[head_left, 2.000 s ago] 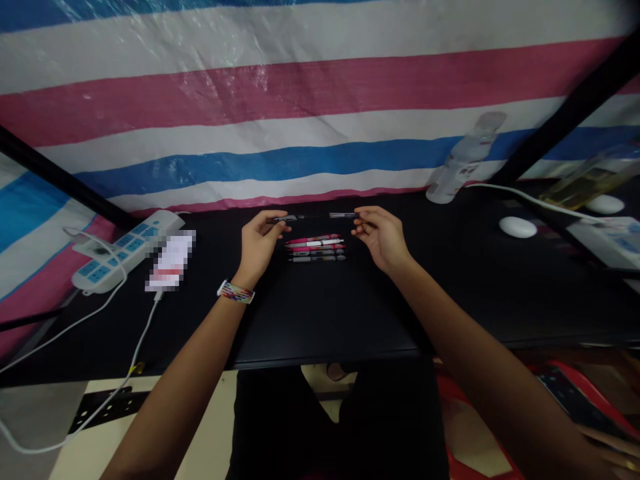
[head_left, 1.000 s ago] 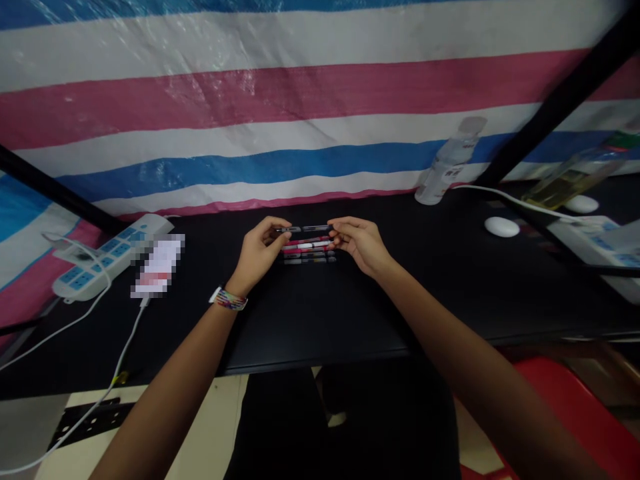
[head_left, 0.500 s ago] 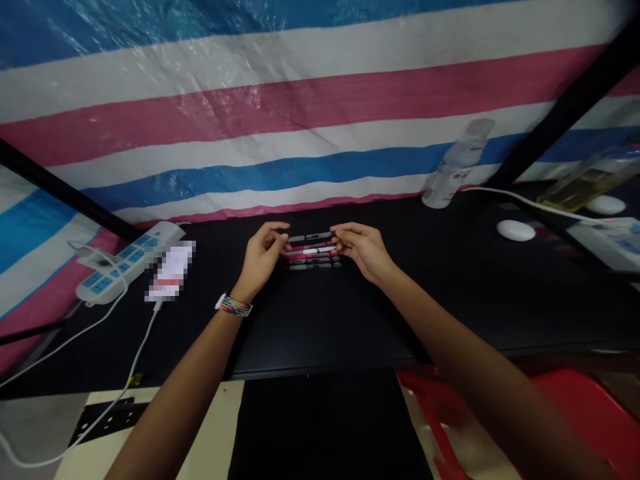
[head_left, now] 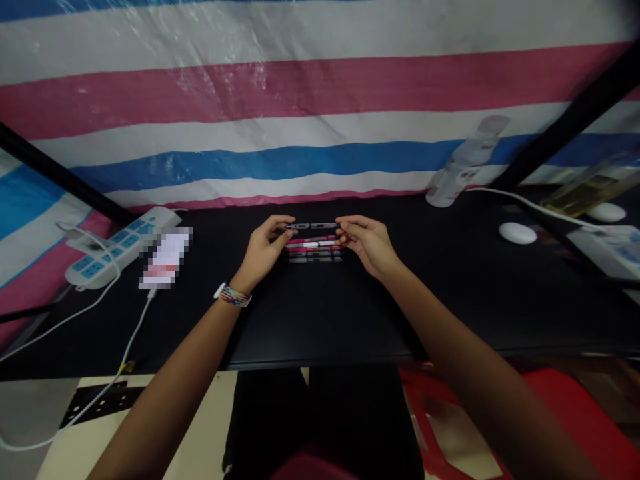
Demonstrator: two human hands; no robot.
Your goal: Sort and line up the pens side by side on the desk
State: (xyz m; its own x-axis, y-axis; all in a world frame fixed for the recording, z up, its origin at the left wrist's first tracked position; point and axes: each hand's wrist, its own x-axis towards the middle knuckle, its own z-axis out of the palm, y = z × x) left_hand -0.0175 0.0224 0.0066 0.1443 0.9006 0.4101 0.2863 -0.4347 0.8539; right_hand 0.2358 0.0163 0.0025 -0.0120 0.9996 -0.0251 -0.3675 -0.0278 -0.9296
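A dark pen [head_left: 314, 227] lies crosswise between my two hands, at the far side of a row of pens. My left hand [head_left: 265, 247] pinches its left end between thumb and fingers. The right end is between the fingertips of my right hand [head_left: 367, 243]. Just nearer to me, several pens lie side by side on the black table [head_left: 320, 320]: red ones, a white one [head_left: 315, 244] and dark ones, the closest being a grey-black pen [head_left: 315, 259]. My right hand's lower fingers are close to the ends of the red and white pens.
On the left are a power strip [head_left: 125, 247], a blurred-out phone [head_left: 166, 259] and a white cable [head_left: 136, 327]. At the right stand a clear bottle [head_left: 467, 163], a white mouse [head_left: 517, 233] and a tilted container of yellowish liquid [head_left: 590, 187]. A striped sheet [head_left: 300, 87] hangs behind.
Both hands have shifted slightly away from me with the dark pen, and the gap between it and the other pens is wider. The camera view has tilted down a little.
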